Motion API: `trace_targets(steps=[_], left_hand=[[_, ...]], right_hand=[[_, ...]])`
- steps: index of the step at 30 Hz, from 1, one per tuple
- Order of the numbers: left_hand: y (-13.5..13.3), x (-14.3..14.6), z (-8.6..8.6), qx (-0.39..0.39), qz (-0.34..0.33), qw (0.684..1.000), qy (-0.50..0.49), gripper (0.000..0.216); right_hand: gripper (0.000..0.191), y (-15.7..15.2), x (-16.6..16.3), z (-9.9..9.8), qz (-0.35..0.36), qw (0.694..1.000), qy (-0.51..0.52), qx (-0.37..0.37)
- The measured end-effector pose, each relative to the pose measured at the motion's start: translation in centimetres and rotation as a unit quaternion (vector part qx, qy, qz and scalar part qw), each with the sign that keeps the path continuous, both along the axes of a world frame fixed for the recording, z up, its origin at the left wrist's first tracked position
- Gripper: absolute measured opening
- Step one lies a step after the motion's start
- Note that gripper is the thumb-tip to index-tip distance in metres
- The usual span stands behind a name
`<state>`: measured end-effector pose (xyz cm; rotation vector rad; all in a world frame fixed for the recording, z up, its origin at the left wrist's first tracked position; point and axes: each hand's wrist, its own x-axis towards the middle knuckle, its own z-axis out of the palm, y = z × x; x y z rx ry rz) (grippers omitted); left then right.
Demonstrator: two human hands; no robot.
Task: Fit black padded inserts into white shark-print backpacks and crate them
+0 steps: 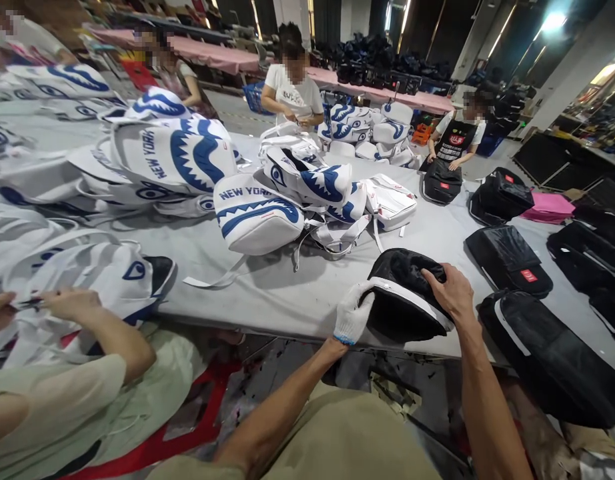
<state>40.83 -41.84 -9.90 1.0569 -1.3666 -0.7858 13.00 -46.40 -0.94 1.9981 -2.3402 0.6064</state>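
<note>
Black fabric with a white stripe, that is the bag (405, 293) sitting at the near edge of the grey counter (287, 293), at about 5 o'clock in the view. Left hand (354, 313), in a white glove, is closed on the bag's left end, fingers curled round the white trim. Right hand (450, 290), bare, is clamped over the bag's top right corner, fingers spread and pressing down. At 3 o'clock, just beside the bag, more black bags (507, 257) lie flat, and a long one (552, 360) hangs off the counter edge at 4 o'clock. At 12 o'clock, mid-counter, a heap of white bags (260, 213) with blue shark teeth, one reading NEW YORK. At 9 o'clock a co-worker's hands (70, 303) work on another white bag (102, 273). Far across the counter, at 12 and 1 o'clock, two more people (292, 93) handle bags.
</note>
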Motion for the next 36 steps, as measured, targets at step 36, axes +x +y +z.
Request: trace_targets(steps=[36], left_hand=[[1.1,-8.0,4.7,-0.157,-0.159,0.821,-0.525,0.020]], right_hand=[[0.056,0.6,3.6,-1.5,-0.072,0.993,0.083,-0.041]])
